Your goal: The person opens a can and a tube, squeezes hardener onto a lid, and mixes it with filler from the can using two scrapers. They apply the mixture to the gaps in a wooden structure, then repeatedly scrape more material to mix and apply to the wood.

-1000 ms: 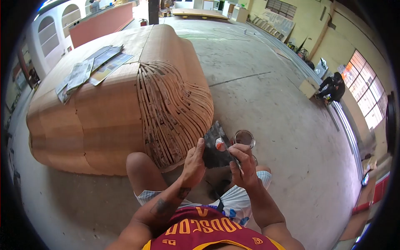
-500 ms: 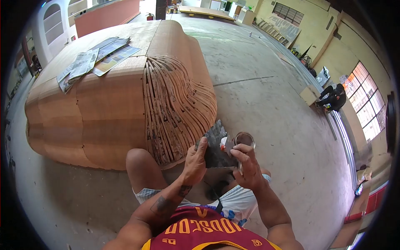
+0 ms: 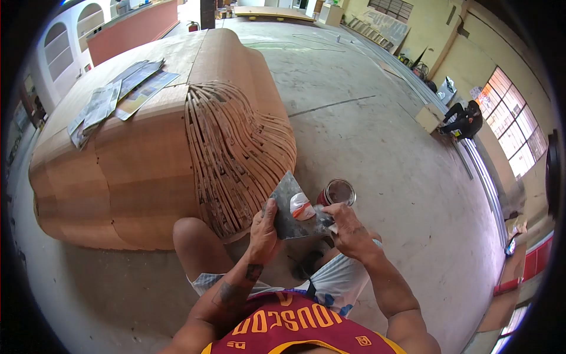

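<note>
My left hand [image 3: 264,235] is closed on the edge of a thin grey mixing board [image 3: 287,200], thumb on top. A white lump of putty with a red-orange streak [image 3: 302,206] lies on the board's face. In my right hand [image 3: 351,233] is a putty knife [image 3: 323,217], its blade at the board's right side just beside the putty; the fingers hide most of it. An open tin [image 3: 340,193] stands on the floor just beyond my right hand. To the left rises a large curved wooden form [image 3: 147,177], its near corner built of thin, gapped strips [image 3: 227,153].
Newspaper sheets [image 3: 112,97] lie on top of the wooden form. Along the right wall, a person in dark clothes [image 3: 466,121] sits by long metal lengths [image 3: 480,171]. Concrete floor [image 3: 401,224] stretches right of me. A low platform [image 3: 274,15] is at the back.
The board has tipped up to face me, showing the putty on it. My right hand has brought the putty knife down to the board. The view has shifted slightly right.
</note>
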`<state>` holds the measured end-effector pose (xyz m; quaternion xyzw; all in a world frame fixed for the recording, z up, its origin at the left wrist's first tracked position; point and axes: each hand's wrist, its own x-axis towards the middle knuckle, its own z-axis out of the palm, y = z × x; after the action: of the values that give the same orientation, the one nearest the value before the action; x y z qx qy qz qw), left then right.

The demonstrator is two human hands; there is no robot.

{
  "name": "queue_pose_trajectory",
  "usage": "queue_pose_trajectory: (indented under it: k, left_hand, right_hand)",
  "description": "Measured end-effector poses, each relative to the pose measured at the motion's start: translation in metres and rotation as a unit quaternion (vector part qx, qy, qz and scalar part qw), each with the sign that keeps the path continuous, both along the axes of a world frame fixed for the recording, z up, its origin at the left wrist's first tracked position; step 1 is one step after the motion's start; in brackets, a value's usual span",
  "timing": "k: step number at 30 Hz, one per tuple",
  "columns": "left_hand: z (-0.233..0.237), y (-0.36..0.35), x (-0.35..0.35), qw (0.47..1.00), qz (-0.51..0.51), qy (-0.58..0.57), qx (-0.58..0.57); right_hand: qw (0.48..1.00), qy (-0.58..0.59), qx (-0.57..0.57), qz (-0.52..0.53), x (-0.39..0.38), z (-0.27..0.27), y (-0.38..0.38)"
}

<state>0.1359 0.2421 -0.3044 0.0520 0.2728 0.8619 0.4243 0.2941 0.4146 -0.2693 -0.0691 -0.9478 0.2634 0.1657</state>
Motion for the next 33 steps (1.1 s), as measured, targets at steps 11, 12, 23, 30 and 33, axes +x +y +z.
queue_pose_trajectory:
  k: [11,12,23,30,33]
  left_hand:
    - [-0.017,0.01,-0.001,0.985,0.036,0.129,-0.112]
    - [-0.014,0.008,-0.001,0.984,0.034,0.132,-0.116]
    - [0.007,0.0,-0.005,0.993,0.056,0.081,-0.072]
    - [0.014,0.006,0.006,0.996,0.051,0.048,-0.048]
    - [0.021,0.015,0.01,0.998,0.031,0.056,-0.027]
  right_hand:
    - [0.969,0.04,-0.223,-0.102,0.008,0.066,-0.005]
    - [0.946,0.048,-0.303,-0.108,0.01,0.057,0.001]
    - [0.851,0.202,-0.47,-0.118,0.012,0.048,0.006]
    - [0.846,0.233,-0.468,-0.107,0.016,0.052,-0.009]
    - [0.832,0.239,-0.487,-0.116,0.018,0.046,-0.014]
